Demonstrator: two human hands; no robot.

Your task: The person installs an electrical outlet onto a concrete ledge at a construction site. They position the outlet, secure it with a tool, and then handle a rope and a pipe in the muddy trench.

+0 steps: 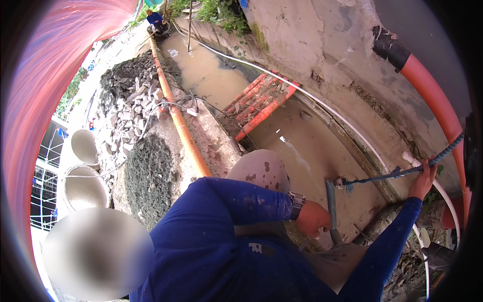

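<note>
My right hand [424,180] is closed around a blue rope [390,175], which runs from the top of a grey pipe [331,202] up toward the right rim. Curled beside that upright pipe is my left hand [314,220], a watch [297,205] on its wrist. Its fingertips are against or very near the pipe; whether they hold it is hard to see. The pipe stands in front of muddy water [314,151], and its lower end meets the ground near my bent knee. My sleeves are blue.
An orange pipe rack [266,103] spans the channel. Along the left bank lie a long orange pipe [177,121], broken stones [132,103] and concrete rings [85,189]. A thick red-orange pipe [435,95] and white hose [342,120] run along the concrete wall [322,55]. A person [156,21] crouches far off.
</note>
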